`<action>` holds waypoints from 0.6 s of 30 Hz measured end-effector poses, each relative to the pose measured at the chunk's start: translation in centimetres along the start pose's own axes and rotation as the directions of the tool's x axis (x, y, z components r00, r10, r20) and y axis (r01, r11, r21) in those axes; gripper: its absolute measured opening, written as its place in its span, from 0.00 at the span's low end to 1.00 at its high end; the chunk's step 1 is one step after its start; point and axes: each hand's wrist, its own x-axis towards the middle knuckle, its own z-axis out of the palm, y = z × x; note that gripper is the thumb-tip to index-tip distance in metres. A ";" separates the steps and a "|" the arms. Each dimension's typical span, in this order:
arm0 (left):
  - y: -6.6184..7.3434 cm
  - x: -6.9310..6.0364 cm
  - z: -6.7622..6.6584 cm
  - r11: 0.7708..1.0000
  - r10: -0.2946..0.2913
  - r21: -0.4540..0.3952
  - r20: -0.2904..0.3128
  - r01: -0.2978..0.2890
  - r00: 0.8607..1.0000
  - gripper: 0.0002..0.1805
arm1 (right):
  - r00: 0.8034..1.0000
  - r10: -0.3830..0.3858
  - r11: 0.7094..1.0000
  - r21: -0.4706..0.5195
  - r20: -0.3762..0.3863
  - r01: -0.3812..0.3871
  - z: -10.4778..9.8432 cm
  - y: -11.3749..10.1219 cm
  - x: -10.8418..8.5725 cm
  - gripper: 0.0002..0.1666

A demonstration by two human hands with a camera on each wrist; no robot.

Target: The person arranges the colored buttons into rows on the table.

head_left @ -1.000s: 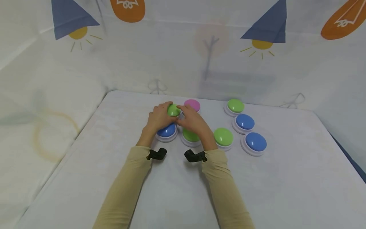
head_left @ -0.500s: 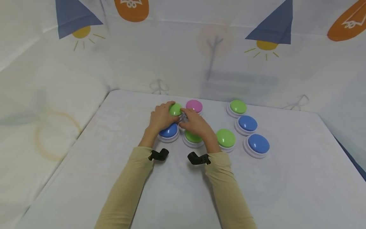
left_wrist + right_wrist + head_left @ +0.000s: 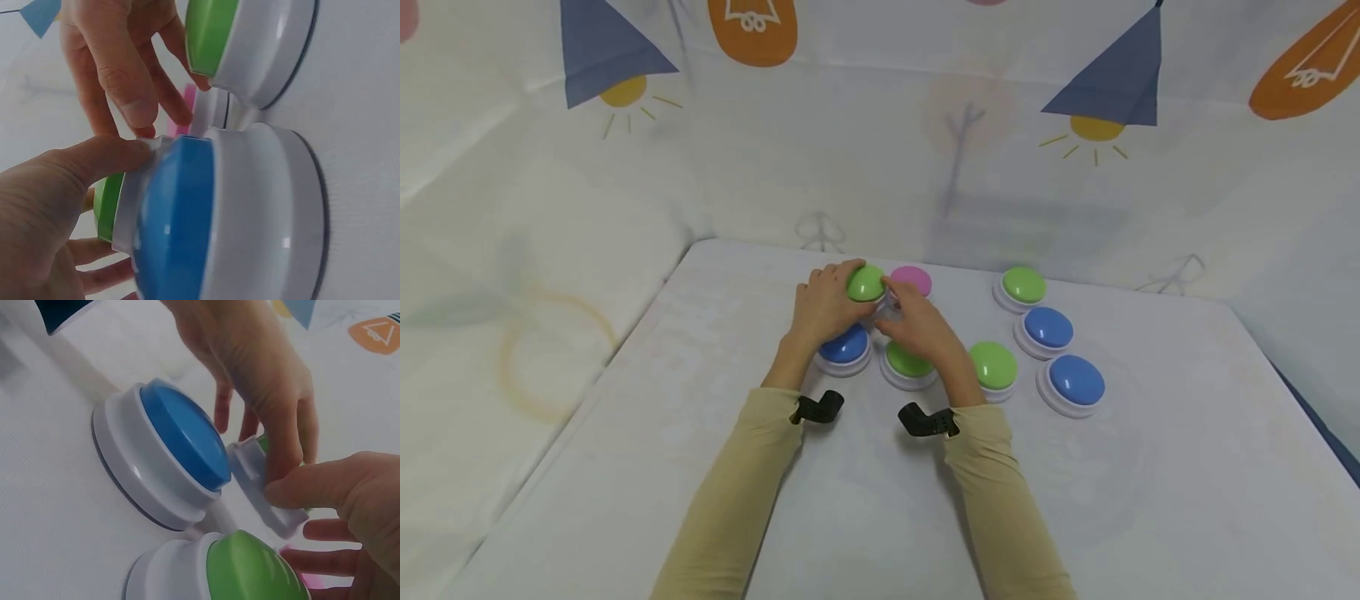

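My left hand [image 3: 827, 308] grips a round push button with a green dome [image 3: 867, 283] and white base, its thumb along the near side of the base and its fingers round the far left. In the right wrist view this button's white base [image 3: 262, 487] looks tilted and off the table. My right hand [image 3: 921, 325] is at its right side, fingers fairly straight; its thumb [image 3: 312, 487] reaches the left thumb. Whether it also presses the base is hard to tell. Just in front stand a blue button [image 3: 844, 343] and another green button [image 3: 907, 360]. Behind is a pink button [image 3: 913, 280], partly covered by the right hand.
Further right on the white table [image 3: 1150, 467] stand a near green button [image 3: 994, 365], a far green button [image 3: 1024, 285], a blue button [image 3: 1048, 327] and a nearer blue button [image 3: 1077, 380]. A printed cloth [image 3: 880, 150] hangs behind the table's back edge.
The green button in my left hand has shifted slightly back and to the right. My right hand stays beside it, moving slightly rightward. The head view has also shifted a little.
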 end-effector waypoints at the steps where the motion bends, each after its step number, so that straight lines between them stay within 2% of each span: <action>1: 0.1 -0.1 -0.1 1.000 0.008 -0.002 -0.003 -0.008 1.000 0.41 | 1.000 -0.006 1.000 0.011 -0.013 0.006 0.0 0.1 0.0 0.44; 8: 0.7 -0.6 -0.9 0.998 0.054 -0.033 0.031 -0.053 0.998 0.41 | 0.996 -0.042 0.997 0.066 -0.076 0.047 -0.4 0.3 -0.6 0.44; 15: 0.8 -1.0 -1.7 0.995 0.093 -0.038 0.070 -0.091 0.993 0.41 | 0.997 -0.053 0.994 0.091 -0.061 0.058 -0.6 0.3 -1.2 0.45; 18: 0.9 -1.3 -2.0 0.992 0.110 -0.076 0.092 -0.103 0.990 0.41 | 0.997 -0.050 0.995 0.088 -0.063 0.056 -0.7 0.2 -1.5 0.45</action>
